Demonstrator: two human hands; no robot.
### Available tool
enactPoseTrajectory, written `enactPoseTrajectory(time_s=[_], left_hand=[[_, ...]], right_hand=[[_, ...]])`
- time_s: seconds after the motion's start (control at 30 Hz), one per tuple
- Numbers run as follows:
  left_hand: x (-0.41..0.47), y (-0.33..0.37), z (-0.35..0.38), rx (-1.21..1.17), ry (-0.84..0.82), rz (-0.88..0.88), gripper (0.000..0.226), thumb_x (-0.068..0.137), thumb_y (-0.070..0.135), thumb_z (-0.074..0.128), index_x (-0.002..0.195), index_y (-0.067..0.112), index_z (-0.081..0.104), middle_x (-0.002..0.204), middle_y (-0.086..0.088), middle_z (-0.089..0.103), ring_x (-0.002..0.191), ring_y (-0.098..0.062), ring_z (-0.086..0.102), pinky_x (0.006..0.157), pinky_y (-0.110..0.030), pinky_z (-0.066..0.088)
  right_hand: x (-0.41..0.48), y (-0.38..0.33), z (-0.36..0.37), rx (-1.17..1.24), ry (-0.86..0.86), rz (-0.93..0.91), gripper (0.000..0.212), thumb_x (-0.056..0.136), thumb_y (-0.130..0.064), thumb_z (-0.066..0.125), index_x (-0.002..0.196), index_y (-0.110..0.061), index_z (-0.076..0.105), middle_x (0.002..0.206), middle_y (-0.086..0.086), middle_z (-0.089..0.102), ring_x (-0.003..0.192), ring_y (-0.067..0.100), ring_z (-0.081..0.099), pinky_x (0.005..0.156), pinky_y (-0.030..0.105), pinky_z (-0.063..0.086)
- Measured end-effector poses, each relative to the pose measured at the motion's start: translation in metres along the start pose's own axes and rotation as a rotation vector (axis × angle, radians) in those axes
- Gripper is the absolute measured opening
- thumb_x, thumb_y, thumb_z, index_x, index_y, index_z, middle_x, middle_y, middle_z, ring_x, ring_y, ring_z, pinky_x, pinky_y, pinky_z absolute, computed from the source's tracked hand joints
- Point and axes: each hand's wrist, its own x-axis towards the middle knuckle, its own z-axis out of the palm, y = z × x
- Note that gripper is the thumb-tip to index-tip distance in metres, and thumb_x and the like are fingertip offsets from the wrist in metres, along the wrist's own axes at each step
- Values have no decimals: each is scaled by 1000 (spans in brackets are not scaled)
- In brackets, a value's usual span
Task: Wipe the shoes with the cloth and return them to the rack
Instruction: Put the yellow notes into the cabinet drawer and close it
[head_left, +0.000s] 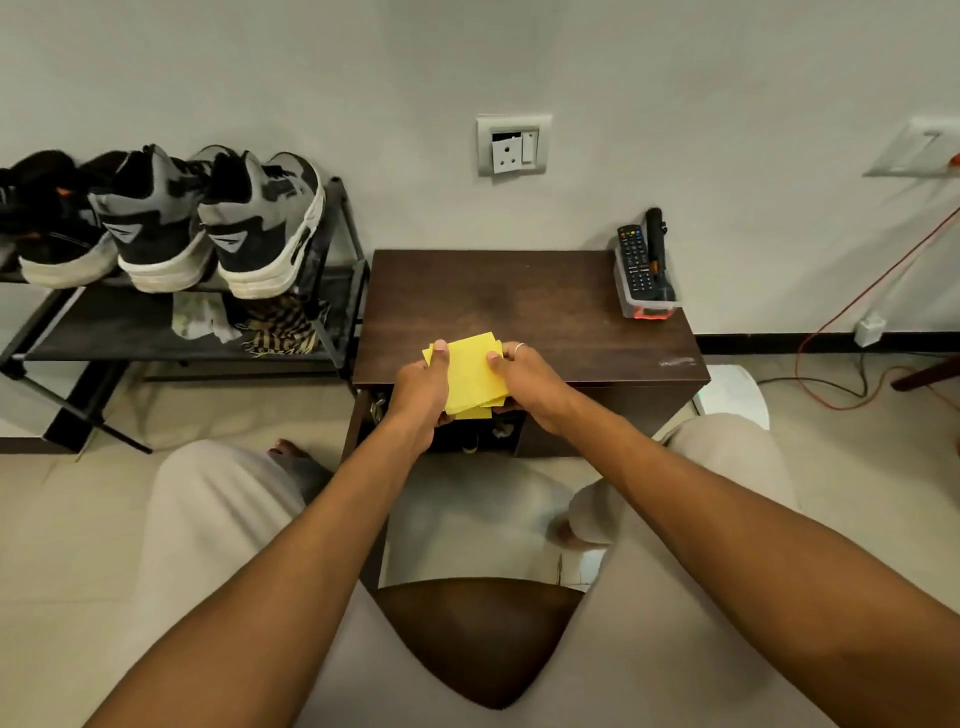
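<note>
So both hands are pinching the folded yellow cloth (472, 376) right over the front edge of the dark wooden table (519, 301): left hand (418, 384) is gripping its left side with the thumb on top, and right hand (524, 379) is doing the same on the right. I'm reading this as the cloth-prep step, since the grey shoes (208, 228) are sitting heels-out on the rack (332, 312), well apart from the cloth. Next move is probably freeing one hand and reaching left for a shoe.
</note>
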Motion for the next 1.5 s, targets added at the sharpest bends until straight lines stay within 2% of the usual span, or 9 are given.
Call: enactPoseTrajectory(time_s=[0.33, 0.5, 0.7, 0.87, 1.13, 1.23, 1.33, 1.4, 1.5], left_hand=[[-6, -13, 7, 0, -230, 20, 26, 105, 22, 57, 124, 5, 61, 101, -11, 72, 77, -22, 71, 58, -28, 59], [-2, -25, 11, 2, -72, 4, 14, 105, 23, 58, 95, 14, 62, 92, -9, 70, 72, -23, 69, 59, -29, 62], [12, -58, 11, -43, -115, -205, 17, 103, 17, 61, 109, 2, 60, 82, -15, 69, 63, -21, 68, 54, -28, 60], [44, -91, 5, 0, -76, -329, 15, 101, 6, 62, 114, 1, 63, 79, -15, 71, 60, -16, 66, 49, -23, 57], [121, -133, 28, 100, 23, -294, 15, 103, 14, 57, 116, 15, 66, 86, -12, 72, 58, -17, 66, 41, -23, 46], [160, -138, 36, 303, 8, -209, 17, 101, 20, 58, 113, 20, 70, 86, -10, 73, 74, -26, 70, 62, -30, 57], [192, -140, 41, 497, -5, -105, 20, 96, 20, 63, 109, 10, 74, 114, -15, 73, 107, -36, 68, 92, -37, 57], [208, -140, 44, 631, 14, -54, 23, 95, 21, 61, 111, 8, 73, 123, -12, 70, 117, -34, 62, 94, -33, 51], [225, -142, 47, 747, 6, -27, 26, 95, 31, 55, 114, 16, 66, 122, -10, 67, 115, -37, 60, 91, -37, 51]], right_hand=[[13, 30, -7, 145, 105, 33, 55, 103, -6, 49, 152, -26, 36, 140, 5, 49, 115, 21, 58, 96, 43, 57], [9, 34, -13, 158, -116, 225, 27, 108, -17, 44, 134, -13, 48, 112, 13, 65, 80, 19, 64, 53, 28, 51], [25, 65, -1, -41, -56, 309, 22, 108, -15, 42, 123, -7, 54, 81, 5, 54, 55, 10, 49, 39, 19, 33], [53, 94, 22, -35, -13, 431, 18, 106, -21, 46, 118, -10, 54, 80, 8, 59, 64, 15, 52, 49, 25, 37], [111, 147, 55, 256, 258, 427, 25, 95, 3, 48, 112, -7, 63, 83, 11, 65, 53, 16, 55, 42, 25, 42], [139, 160, 53, 296, 340, 405, 22, 92, 8, 54, 102, -9, 62, 86, 12, 65, 58, 19, 57, 46, 27, 43], [163, 169, 50, 300, 368, 414, 21, 91, 6, 61, 84, -14, 62, 86, 9, 66, 66, 23, 59, 52, 30, 45], [179, 175, 51, 282, 372, 429, 10, 91, -1, 66, 93, -10, 65, 94, 12, 68, 76, 29, 65, 55, 35, 51], [195, 181, 51, 188, 375, 409, 29, 92, -4, 66, 121, -3, 62, 122, 15, 68, 108, 34, 67, 90, 43, 58]])
